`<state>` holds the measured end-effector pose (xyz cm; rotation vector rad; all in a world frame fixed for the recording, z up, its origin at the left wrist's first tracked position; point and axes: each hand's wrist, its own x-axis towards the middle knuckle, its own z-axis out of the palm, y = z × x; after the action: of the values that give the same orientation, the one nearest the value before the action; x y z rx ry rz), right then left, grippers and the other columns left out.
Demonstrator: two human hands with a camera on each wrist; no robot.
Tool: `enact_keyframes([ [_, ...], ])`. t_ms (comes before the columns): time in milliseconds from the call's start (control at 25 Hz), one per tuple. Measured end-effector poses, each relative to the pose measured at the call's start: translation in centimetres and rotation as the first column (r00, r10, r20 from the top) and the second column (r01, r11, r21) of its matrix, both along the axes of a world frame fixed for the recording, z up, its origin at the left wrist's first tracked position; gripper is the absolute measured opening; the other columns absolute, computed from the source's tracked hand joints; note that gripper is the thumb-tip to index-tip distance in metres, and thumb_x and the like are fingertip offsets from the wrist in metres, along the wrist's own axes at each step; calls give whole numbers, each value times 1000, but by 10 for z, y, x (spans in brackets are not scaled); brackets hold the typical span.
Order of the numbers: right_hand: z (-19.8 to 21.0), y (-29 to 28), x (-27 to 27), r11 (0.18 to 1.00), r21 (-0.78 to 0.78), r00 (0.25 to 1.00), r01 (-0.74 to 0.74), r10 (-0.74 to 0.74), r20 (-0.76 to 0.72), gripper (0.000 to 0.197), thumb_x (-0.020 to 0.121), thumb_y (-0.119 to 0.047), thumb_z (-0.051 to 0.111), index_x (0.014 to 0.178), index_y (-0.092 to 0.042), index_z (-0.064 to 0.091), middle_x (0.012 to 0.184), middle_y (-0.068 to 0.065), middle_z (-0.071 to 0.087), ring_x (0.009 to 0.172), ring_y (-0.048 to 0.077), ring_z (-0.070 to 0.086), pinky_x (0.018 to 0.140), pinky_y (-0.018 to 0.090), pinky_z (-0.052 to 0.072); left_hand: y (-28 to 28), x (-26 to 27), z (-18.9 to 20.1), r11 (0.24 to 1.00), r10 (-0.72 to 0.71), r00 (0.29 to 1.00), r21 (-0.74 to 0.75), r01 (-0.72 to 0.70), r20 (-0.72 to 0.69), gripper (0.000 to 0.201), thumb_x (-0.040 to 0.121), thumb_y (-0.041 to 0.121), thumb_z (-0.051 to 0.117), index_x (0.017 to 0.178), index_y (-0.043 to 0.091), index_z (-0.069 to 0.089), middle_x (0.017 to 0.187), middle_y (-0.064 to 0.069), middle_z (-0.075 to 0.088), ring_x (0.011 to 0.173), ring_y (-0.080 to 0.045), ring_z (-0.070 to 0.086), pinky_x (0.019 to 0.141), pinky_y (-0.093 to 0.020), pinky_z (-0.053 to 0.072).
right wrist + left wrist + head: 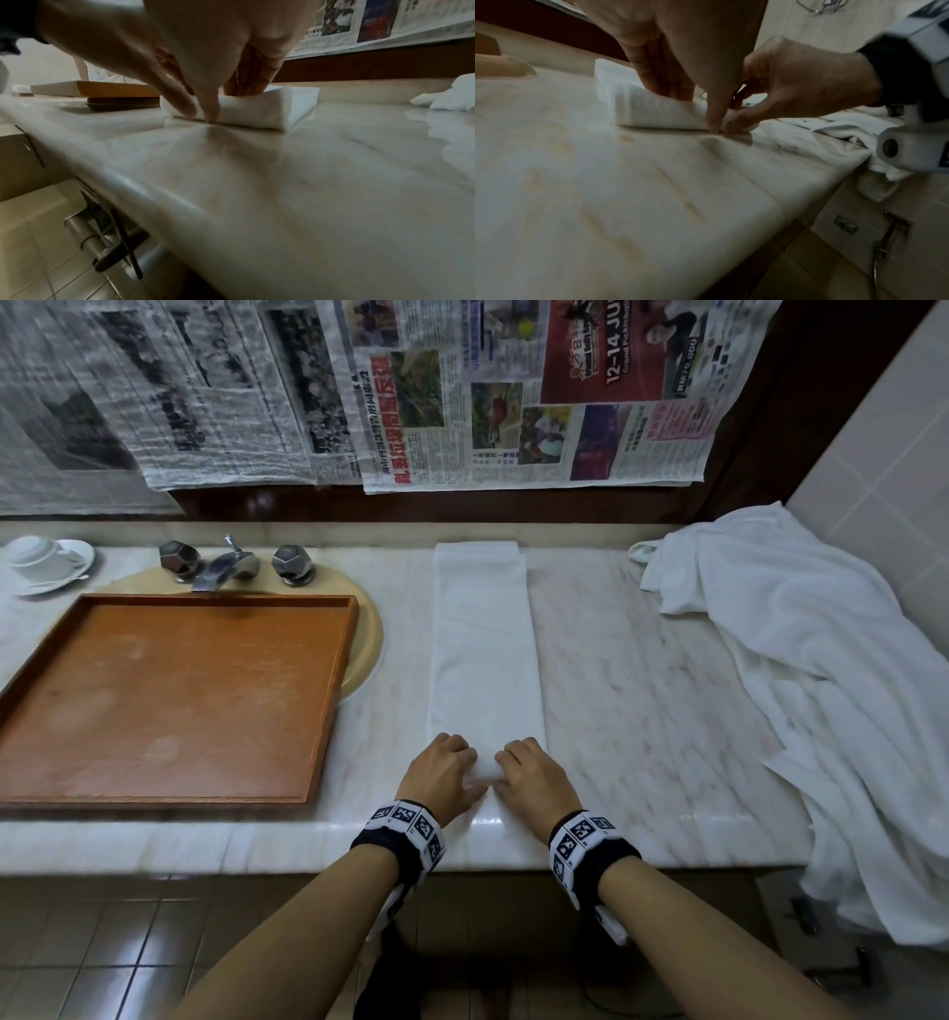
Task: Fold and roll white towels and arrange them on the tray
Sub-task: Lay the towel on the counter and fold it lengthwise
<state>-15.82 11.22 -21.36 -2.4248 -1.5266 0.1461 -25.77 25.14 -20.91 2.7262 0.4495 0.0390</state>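
Observation:
A white towel (482, 649) folded into a long narrow strip lies on the marble counter (642, 701), running away from me. Its near end is turned up into a small roll (654, 113). My left hand (464, 773) and right hand (513, 773) sit side by side on that roll, fingers curled over the top and thumbs pressed behind it at the counter. In the right wrist view the rolled end (257, 111) shows under my right hand (223, 97). The empty wooden tray (169, 701) lies to the left, over the sink.
A heap of loose white towels (801, 670) covers the counter's right end and hangs over its front edge. A tap (226, 567) and a cup on a saucer (46, 562) stand behind the tray. Newspaper sheets hang on the back wall.

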Motion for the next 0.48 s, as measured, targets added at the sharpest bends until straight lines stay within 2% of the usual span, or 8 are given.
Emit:
enact_keyframes([
  [120,-1,3,4,1000,-8,999,-12,12,38,32,53,-3,84,77,-12,65,77,3,61,71,21,58,56,27,51,1,4,0,1000,-16,999,-4,15,-49,16,78,14,71,91,5,68,100,-10,64,99,-29,57,76,-38,52],
  [240,0,2,4,998,-63,998,-25,29,59,32,55,-2,78,82,-12,64,81,4,61,74,22,56,62,30,53,6,11,7,996,-82,984,22,87,-155,17,87,20,60,97,7,64,104,-8,61,102,-25,53,83,-36,49],
  [360,5,-4,4,986,-164,999,-27,33,29,31,70,-1,65,99,-10,64,97,7,62,89,25,54,77,33,51,12,16,16,984,-162,954,26,174,-252,20,93,23,56,96,6,65,103,-10,61,101,-26,55,85,-34,46],
  [480,9,-1,15,969,-237,996,-75,62,-63,36,86,2,48,119,-7,56,119,10,54,112,28,45,95,33,38,0,13,15,991,-133,990,3,133,-48,17,91,14,59,101,8,70,105,-7,64,101,-24,56,82,-34,49],
])
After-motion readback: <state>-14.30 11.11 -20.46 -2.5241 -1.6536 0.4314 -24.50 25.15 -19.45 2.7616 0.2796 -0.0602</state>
